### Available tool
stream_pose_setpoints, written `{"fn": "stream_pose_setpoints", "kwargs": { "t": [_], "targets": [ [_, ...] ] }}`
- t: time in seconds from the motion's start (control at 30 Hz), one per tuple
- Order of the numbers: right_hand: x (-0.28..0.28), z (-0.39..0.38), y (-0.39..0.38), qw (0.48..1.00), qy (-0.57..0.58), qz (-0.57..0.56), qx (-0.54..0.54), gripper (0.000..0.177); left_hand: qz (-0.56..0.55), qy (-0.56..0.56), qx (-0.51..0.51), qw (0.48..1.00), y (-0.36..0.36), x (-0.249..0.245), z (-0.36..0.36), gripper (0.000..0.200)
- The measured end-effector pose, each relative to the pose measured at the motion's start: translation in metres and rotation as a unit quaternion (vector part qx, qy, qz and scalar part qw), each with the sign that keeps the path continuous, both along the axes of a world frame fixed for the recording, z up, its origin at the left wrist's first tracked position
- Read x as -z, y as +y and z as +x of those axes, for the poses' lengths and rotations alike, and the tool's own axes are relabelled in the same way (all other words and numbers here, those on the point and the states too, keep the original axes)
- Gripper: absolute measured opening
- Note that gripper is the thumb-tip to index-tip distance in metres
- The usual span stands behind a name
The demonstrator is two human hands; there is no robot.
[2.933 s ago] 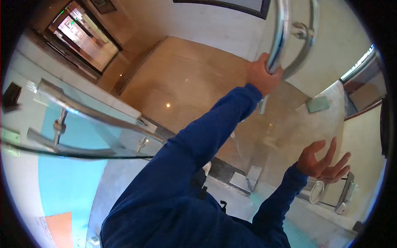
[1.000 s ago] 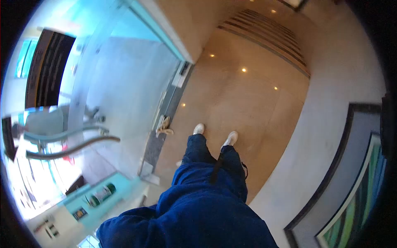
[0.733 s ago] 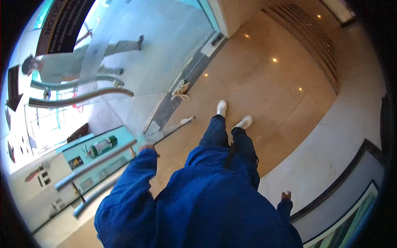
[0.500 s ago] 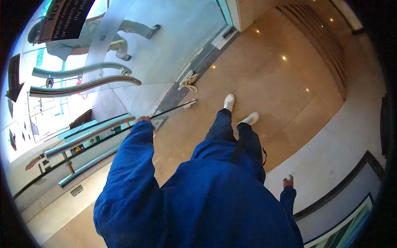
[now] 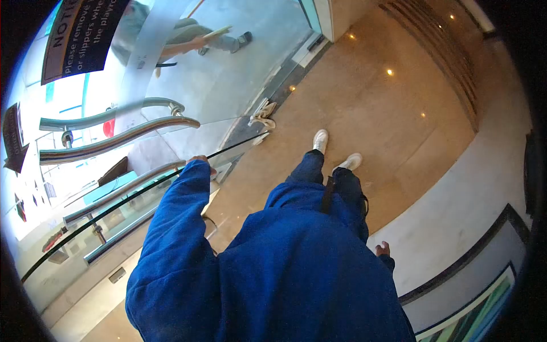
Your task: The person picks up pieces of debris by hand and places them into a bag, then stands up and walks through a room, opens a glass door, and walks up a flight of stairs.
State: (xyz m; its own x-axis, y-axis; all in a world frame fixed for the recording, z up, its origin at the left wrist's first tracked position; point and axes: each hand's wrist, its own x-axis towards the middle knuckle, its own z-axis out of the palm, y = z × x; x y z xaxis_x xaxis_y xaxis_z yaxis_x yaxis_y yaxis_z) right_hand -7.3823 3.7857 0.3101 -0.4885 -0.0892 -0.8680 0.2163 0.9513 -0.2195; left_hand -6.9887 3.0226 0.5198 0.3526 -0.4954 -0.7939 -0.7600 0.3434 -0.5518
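At the end of a long metal door handle (image 5: 122, 192), my left hand (image 5: 200, 161) is closed around the bar, its fingers partly hidden by the blue sleeve. The handle belongs to a glass door (image 5: 239, 143), seen nearly edge-on, with a second bar on its other side. My right hand (image 5: 383, 249) hangs low beside my body, holding nothing, with its fingers loosely bent and apart. It is near the pale floor border and touches nothing visible.
Another glass panel with a curved metal handle (image 5: 122, 137) and a dark notice (image 5: 85, 37) stands at the left. Behind it, a person (image 5: 194, 40) is walking. Cream shoes (image 5: 263, 115) lie at the threshold. A dark-edged panel (image 5: 456, 285) is at lower right.
The held glass door has swung slightly and appears more edge-on. The person behind the glass has moved right. My right hand has shifted slightly left in view.
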Motion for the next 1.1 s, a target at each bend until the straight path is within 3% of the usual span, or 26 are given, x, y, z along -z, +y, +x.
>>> {"fn": "stream_pose_setpoints", "kwargs": {
  "t": [0.1, 0.2, 0.3, 0.33, 0.47, 0.57, 0.63, 0.67, 0.7, 0.77, 0.83, 0.87, 0.93, 1.0, 1.1],
  "targets": [
    [0.042, 0.007, 0.018, 0.996, -0.071, 0.039, 0.045, 0.055, -0.042, -0.001, 0.044, 0.998, 0.001, 0.001, -0.008, 0.074],
    [0.040, 0.008, -0.008, 0.998, -0.049, 0.029, -0.040, 0.054, -0.101, -0.052, 0.049, 0.992, -0.012, 0.046, 0.001, 0.070],
    [0.040, -0.003, -0.030, 0.995, -0.037, -0.019, -0.093, 0.053, -0.118, -0.062, 0.107, 0.985, -0.011, 0.043, 0.003, 0.066],
    [0.046, -0.006, -0.034, 0.997, -0.066, -0.027, -0.005, 0.052, -0.132, -0.049, 0.092, 0.986, -0.014, 0.043, 0.005, 0.061],
    [0.053, -0.027, -0.041, 0.999, -0.020, -0.015, -0.042, 0.044, -0.119, -0.063, 0.056, 0.989, -0.024, 0.043, 0.004, 0.061],
    [0.081, -0.053, -0.021, 0.995, 0.029, 0.007, -0.091, 0.038, -0.112, -0.106, 0.094, 0.984, 0.000, 0.039, -0.044, 0.064],
    [0.084, -0.079, -0.025, 0.993, -0.113, -0.027, 0.035, 0.045, -0.148, 0.037, 0.106, 0.983, 0.035, 0.061, -0.065, 0.068],
    [0.057, -0.103, -0.055, 0.990, -0.035, 0.029, -0.133, 0.046, -0.145, 0.075, 0.019, 0.986, 0.050, 0.079, -0.083, 0.070],
    [0.055, -0.126, -0.068, 0.989, -0.011, 0.006, -0.145, 0.046, -0.143, 0.114, -0.070, 0.981, 0.065, 0.101, -0.100, 0.071],
    [0.051, -0.175, -0.089, 0.984, 0.044, -0.041, -0.166, 0.046, -0.143, 0.144, -0.129, 0.971, 0.105, 0.193, -0.098, 0.069],
    [0.023, -0.210, -0.086, 0.976, 0.092, -0.072, -0.182, 0.046, -0.092, 0.149, -0.113, 0.978, 0.147, 0.231, -0.158, 0.074],
    [0.025, -0.247, -0.096, 0.968, 0.132, -0.095, -0.190, 0.046, -0.048, 0.203, -0.109, 0.972, 0.154, 0.255, -0.185, 0.073],
    [0.034, -0.315, -0.097, 0.974, 0.139, -0.135, -0.114, 0.047, 0.057, 0.246, -0.082, 0.964, 0.162, 0.260, -0.246, 0.069],
    [0.064, -0.379, -0.097, 0.977, 0.087, -0.182, 0.068, 0.049, 0.109, 0.266, -0.013, 0.958, 0.147, 0.255, -0.320, 0.059],
    [0.019, -0.465, -0.133, 0.914, 0.037, -0.243, 0.324, 0.050, 0.149, 0.276, 0.145, 0.939, 0.110, 0.245, -0.443, 0.047]
  ]
}}
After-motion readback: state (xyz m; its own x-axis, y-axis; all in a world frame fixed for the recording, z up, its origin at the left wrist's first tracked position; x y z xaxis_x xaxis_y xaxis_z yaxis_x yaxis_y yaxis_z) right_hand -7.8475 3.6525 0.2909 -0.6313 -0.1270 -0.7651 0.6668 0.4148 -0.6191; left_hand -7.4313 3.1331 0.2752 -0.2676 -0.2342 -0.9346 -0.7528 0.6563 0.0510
